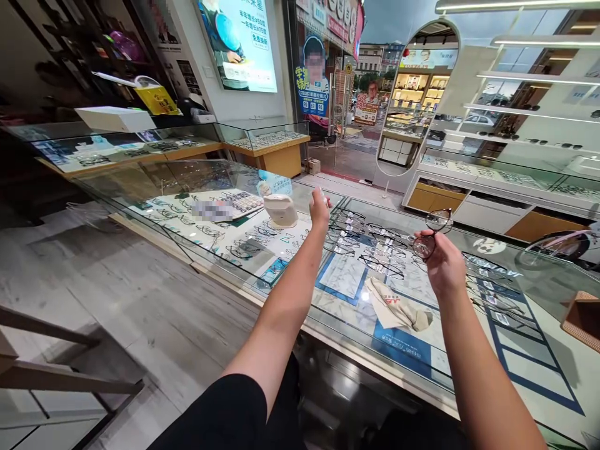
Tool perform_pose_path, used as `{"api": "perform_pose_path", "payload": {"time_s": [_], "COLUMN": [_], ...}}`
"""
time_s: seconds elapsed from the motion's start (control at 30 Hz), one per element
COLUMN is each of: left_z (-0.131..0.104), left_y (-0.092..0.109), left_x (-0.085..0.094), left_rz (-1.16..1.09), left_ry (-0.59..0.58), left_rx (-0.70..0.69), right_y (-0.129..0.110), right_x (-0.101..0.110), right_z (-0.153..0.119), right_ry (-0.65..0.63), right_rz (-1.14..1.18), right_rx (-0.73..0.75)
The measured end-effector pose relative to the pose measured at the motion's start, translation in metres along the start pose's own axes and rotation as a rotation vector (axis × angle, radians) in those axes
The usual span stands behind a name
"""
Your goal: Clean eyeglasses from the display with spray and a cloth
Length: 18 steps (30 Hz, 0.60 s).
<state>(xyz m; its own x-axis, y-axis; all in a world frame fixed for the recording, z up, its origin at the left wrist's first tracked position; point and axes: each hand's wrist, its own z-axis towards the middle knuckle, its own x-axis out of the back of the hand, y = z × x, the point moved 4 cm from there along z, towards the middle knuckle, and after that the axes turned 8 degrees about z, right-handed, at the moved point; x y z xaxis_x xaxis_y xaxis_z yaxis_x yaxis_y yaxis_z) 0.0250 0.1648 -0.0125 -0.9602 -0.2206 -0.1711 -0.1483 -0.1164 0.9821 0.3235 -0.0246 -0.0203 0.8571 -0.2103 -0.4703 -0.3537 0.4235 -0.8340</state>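
My right hand [446, 262] grips a pair of dark-rimmed eyeglasses [424, 245] by one side, held tilted above the glass display counter [300, 303]. Farther left, my left hand [320, 207] is raised over the counter with its fingers curled closed. A small pale bit shows at its fingertips, too small to name. Below and between my arms, a crumpled beige cloth [396, 306] with red lettering lies on the glass. Rows of eyeglasses [382, 265] sit under the glass around both hands.
A white rounded stand [280, 210] and a calculator-like keypad [246, 203] are on the counter to the left. A wooden tray [584, 319] stands at the right edge. An oval mirror [419, 94] and lit shelves [534, 109] are beyond. A wooden stool [56, 369] is at lower left.
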Motion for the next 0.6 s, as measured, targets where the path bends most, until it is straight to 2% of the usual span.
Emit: {"api": "perform_pose_path", "payload": {"time_s": [0.07,0.23,0.3,0.47,0.6], "left_z": [-0.013,-0.065,-0.085,-0.110,-0.117], "left_y": [0.009,0.024,0.029,0.056,0.083], "left_x": [-0.015,-0.058,-0.070,-0.095,-0.113], "left_rz": [-0.048,-0.045,0.018,0.341,0.688], "left_ry": [-0.038,-0.489,-0.611,-0.802,-0.856], "left_rx": [0.018,0.005,-0.040,-0.277,-0.529], "right_y": [-0.001,0.002,0.004,0.005,0.003], "right_x": [-0.006,-0.026,-0.034,-0.043,-0.043], "right_z": [-0.003,-0.014,-0.018,-0.022,-0.022], "right_ry": [-0.022,-0.095,-0.158,-0.209,-0.176], "right_rz": [-0.030,-0.129,-0.130,-0.044,0.087], "right_rx": [-0.013,-0.070,-0.106,-0.176,-0.234]}}
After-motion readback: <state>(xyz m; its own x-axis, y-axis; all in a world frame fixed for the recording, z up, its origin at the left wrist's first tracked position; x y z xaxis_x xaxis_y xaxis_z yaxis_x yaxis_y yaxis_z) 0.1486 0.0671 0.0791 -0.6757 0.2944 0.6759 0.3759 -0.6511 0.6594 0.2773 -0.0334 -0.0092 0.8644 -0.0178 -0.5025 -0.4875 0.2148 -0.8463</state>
